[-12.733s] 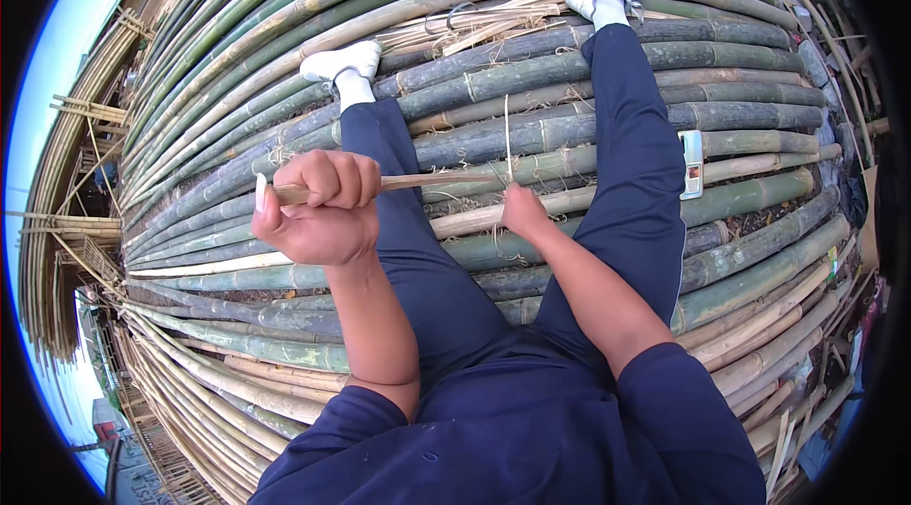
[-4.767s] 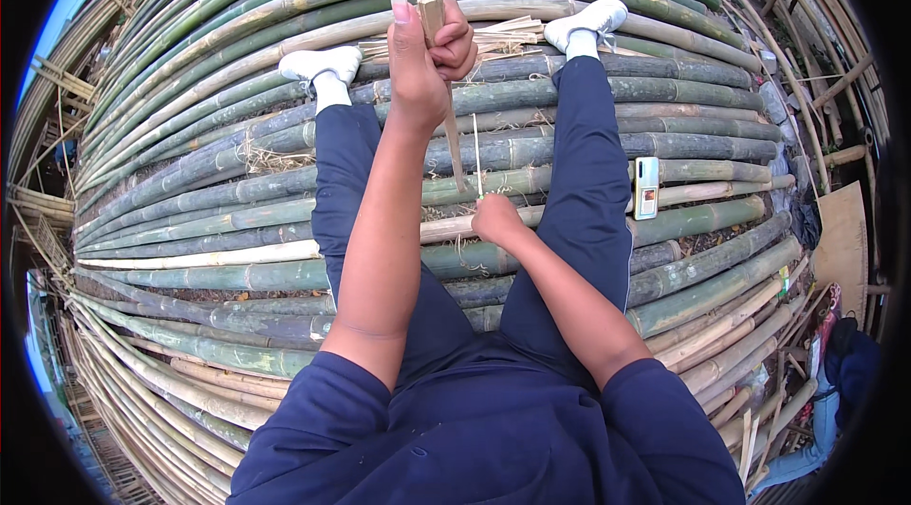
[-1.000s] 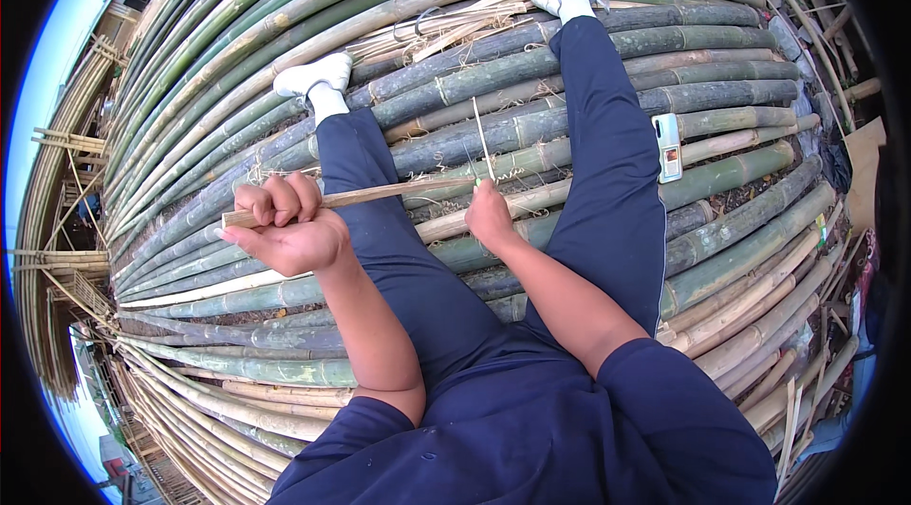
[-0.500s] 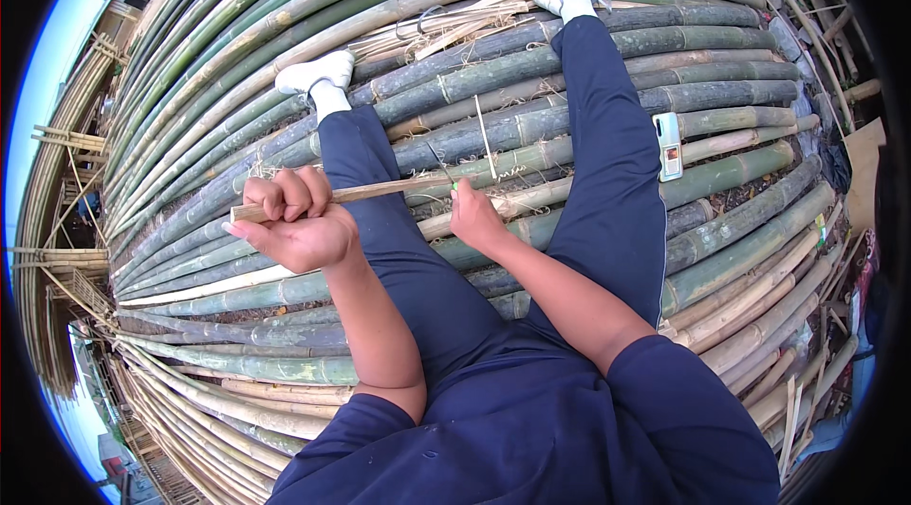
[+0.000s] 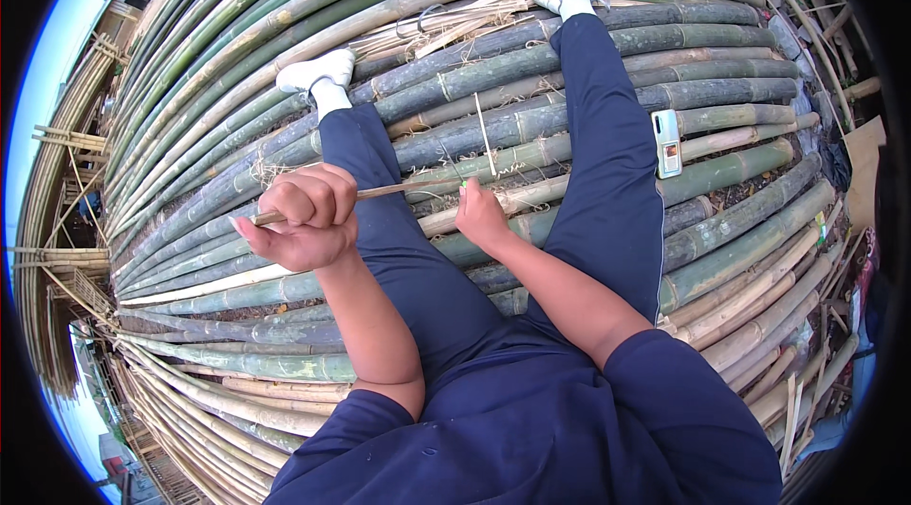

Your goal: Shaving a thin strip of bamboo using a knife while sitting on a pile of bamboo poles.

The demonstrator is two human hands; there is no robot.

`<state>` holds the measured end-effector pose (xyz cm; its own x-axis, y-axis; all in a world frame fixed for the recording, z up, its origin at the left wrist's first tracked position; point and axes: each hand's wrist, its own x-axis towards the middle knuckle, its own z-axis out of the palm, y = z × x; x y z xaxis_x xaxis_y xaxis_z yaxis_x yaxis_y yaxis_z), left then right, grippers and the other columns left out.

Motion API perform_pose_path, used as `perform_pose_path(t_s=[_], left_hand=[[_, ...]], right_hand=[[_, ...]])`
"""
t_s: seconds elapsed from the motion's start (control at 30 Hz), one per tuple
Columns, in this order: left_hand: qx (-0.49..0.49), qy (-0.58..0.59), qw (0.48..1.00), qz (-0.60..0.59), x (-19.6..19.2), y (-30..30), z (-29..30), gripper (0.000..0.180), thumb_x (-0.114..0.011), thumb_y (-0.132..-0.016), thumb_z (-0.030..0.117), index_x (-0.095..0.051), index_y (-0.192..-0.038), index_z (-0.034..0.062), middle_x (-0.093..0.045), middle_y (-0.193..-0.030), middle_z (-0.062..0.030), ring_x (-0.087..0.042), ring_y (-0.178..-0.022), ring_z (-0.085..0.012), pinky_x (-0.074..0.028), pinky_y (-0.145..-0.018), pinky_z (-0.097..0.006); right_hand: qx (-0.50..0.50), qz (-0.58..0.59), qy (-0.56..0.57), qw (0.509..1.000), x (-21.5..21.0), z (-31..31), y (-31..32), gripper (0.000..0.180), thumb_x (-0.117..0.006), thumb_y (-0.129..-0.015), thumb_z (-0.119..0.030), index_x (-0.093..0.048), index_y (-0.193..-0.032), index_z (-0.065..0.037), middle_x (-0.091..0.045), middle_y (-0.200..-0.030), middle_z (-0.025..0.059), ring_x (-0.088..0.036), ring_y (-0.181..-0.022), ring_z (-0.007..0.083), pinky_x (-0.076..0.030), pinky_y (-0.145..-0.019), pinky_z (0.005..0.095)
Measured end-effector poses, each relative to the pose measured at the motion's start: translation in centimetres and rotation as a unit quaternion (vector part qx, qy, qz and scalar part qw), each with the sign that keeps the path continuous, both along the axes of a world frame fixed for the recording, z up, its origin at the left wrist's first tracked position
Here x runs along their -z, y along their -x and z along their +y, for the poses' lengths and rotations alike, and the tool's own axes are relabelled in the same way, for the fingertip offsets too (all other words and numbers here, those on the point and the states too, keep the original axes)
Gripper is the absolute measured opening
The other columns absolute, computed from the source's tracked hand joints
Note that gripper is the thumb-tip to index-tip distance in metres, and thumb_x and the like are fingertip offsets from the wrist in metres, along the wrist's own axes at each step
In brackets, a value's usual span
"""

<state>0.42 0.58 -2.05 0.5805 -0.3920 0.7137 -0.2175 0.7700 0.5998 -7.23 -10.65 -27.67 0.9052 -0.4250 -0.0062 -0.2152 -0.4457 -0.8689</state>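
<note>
My left hand (image 5: 311, 213) is closed around one end of a thin bamboo strip (image 5: 399, 188), with the thumb out along its tip. The strip crosses above my left thigh to my right hand (image 5: 482, 218). That hand grips a small knife, of which a bit of green handle shows at the fingertips. Its thin dark blade (image 5: 450, 161) points up and away, by the strip's far end. Whether the blade touches the strip I cannot tell. Thin pale shavings (image 5: 511, 166) lie on the bamboo poles just beyond the knife.
Rows of bamboo poles (image 5: 726, 187) lie under and around my outstretched legs. A light-blue phone (image 5: 667, 144) rests beside my right knee. A bundle of split bamboo strips (image 5: 446, 23) lies between my shoes. Brown cardboard (image 5: 864, 173) is at the far right.
My left hand has turned and shifted slightly right, so the strip shows a narrower side. My right hand and knife have moved a little to the right.
</note>
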Motion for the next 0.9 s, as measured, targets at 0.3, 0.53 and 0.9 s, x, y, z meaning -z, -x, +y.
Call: perform_pose_path(t_s=[0.3,0.53,0.9], left_hand=[[-0.094,0.020,0.994,0.045,0.3,-0.1,0.1,0.057,-0.023,-0.097,0.057,-0.021,-0.057,0.0156,-0.017,-0.042,0.0039,-0.010,-0.035,-0.0076,-0.008,-0.034,-0.025],[-0.119,0.018,0.989,0.080,0.1,-0.6,-0.3,0.057,-0.025,-0.095,0.059,-0.021,-0.058,0.0162,-0.017,-0.041,0.0039,-0.008,-0.036,-0.0076,-0.006,-0.036,-0.025],[-0.227,0.016,0.964,0.137,0.3,-1.0,1.1,0.057,-0.029,-0.093,0.063,-0.020,-0.058,0.0178,-0.016,-0.041,0.0033,-0.007,-0.039,-0.0091,-0.005,-0.038,-0.027]], right_hand=[[0.006,0.067,-0.006,0.998,-2.2,0.7,0.1,0.023,-0.042,-0.095,-0.019,-0.048,-0.099,0.003,-0.062,-0.078,0.0287,-0.061,-0.077,0.0466,-0.048,-0.070,0.0539],[-0.017,0.263,-0.010,0.965,4.9,-1.7,0.4,0.031,-0.045,-0.094,-0.022,-0.050,-0.109,0.004,-0.063,-0.103,0.0268,-0.061,-0.099,0.0409,-0.049,-0.084,0.0484],[0.042,-0.102,-0.025,0.994,-5.7,0.8,0.2,0.019,-0.046,-0.093,-0.017,-0.053,-0.089,0.001,-0.058,-0.082,0.0255,-0.058,-0.077,0.0431,-0.044,-0.067,0.0497]])
